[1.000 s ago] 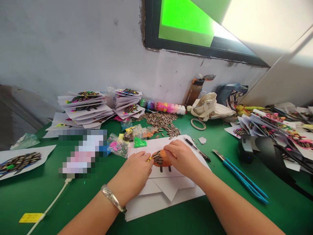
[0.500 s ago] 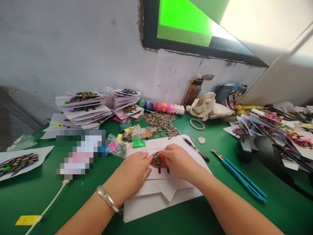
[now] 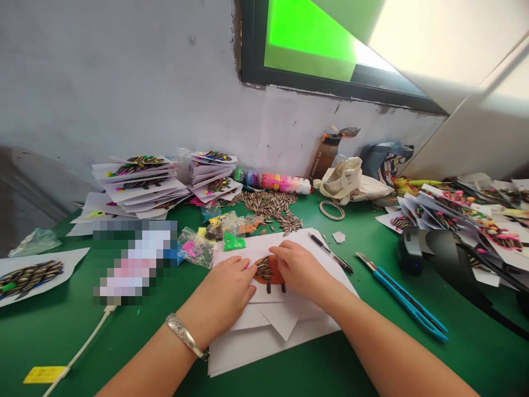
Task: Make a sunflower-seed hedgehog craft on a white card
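An orange clay figure [image 3: 268, 274] studded with striped sunflower seeds lies on a stack of white paper [image 3: 264, 336] in front of me. My left hand [image 3: 225, 289] rests with curled fingers on the paper, its fingertips at the figure's left edge. On that wrist sits a silver bracelet [image 3: 185, 336]. From the right, my right hand [image 3: 300, 267] has its fingers bent and pressed onto the figure's top. What sits under those fingertips is hidden.
A heap of sunflower seeds [image 3: 273, 207] and small bags of coloured clay [image 3: 219, 231] lie behind the paper. Stacks of finished sheets [image 3: 142, 184] stand at the back left. A pen [image 3: 330, 252], a blue utility knife [image 3: 403, 298] and a tape ring [image 3: 332, 209] lie at my right.
Both hands stay on the clay figure; the right fingers have shifted slightly left over its top. The view has drifted a little.
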`<action>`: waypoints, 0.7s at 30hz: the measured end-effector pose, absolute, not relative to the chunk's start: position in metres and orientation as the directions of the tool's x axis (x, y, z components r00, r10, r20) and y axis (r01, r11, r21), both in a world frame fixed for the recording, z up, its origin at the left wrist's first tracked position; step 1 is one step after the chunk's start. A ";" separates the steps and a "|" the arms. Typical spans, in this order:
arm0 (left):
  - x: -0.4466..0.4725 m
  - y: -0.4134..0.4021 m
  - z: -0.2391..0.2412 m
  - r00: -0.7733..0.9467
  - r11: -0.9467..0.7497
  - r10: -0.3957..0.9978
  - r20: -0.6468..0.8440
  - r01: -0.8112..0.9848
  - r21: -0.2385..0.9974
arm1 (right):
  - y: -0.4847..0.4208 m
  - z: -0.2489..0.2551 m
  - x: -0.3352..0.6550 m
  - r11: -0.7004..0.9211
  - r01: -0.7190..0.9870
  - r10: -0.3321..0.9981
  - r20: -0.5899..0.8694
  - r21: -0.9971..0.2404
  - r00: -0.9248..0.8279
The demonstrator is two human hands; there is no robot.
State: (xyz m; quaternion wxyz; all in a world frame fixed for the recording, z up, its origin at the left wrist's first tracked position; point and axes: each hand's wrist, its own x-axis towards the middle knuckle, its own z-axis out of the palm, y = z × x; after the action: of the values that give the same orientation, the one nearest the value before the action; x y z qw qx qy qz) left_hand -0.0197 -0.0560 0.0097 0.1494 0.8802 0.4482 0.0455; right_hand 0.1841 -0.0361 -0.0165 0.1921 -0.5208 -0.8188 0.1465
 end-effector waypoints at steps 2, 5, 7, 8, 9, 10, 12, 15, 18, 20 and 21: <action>-0.019 -0.056 0.010 0.590 -0.545 0.805 -0.060 0.777 0.315 | -0.036 -0.016 0.185 0.422 0.799 0.905 0.151 -0.428 -0.397; -0.019 -0.056 0.010 0.591 -0.548 0.803 -0.076 0.782 0.295 | -0.036 -0.015 0.185 0.453 0.805 0.888 0.121 -0.384 -0.443; -0.019 -0.056 0.010 0.594 -0.553 0.800 -0.080 0.783 0.284 | -0.036 -0.013 0.185 0.447 0.813 0.892 0.117 -0.373 -0.437; -0.019 -0.056 0.010 0.593 -0.552 0.801 -0.079 0.783 0.286 | -0.036 -0.012 0.185 0.438 0.817 0.897 0.118 -0.375 -0.427; -0.019 -0.056 0.010 0.591 -0.548 0.803 -0.080 0.784 0.290 | -0.035 -0.011 0.186 0.426 0.821 0.903 0.120 -0.381 -0.413; -0.020 -0.056 0.010 0.587 -0.543 0.806 -0.080 0.786 0.296 | -0.035 -0.009 0.186 0.415 0.823 0.908 0.123 -0.388 -0.400; -0.021 -0.057 0.009 0.580 -0.540 0.813 -0.062 0.788 0.294 | -0.035 -0.006 0.189 0.398 0.826 0.917 0.138 -0.399 -0.375; -0.022 -0.058 0.008 0.579 -0.562 0.815 0.002 0.791 0.242 | -0.036 -0.003 0.193 0.396 0.828 0.918 0.177 -0.398 -0.354; -0.022 -0.060 0.007 0.587 -0.576 0.810 -0.002 0.795 0.190 | -0.036 -0.003 0.195 0.404 0.830 0.914 0.203 -0.384 -0.351; -0.021 -0.061 0.007 0.591 -0.578 0.807 -0.019 0.795 0.184 | -0.035 -0.004 0.196 0.403 0.830 0.914 0.203 -0.385 -0.350; -0.021 -0.061 0.007 0.591 -0.578 0.806 -0.021 0.795 0.185 | -0.034 -0.004 0.196 0.401 0.830 0.915 0.202 -0.388 -0.348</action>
State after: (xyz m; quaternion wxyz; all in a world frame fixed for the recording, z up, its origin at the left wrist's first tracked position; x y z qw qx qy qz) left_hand -0.0208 -0.0608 0.0075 0.0875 0.8876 0.4511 0.0325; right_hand 0.1962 -0.0345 -0.0040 0.1960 -0.5362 -0.8137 0.1091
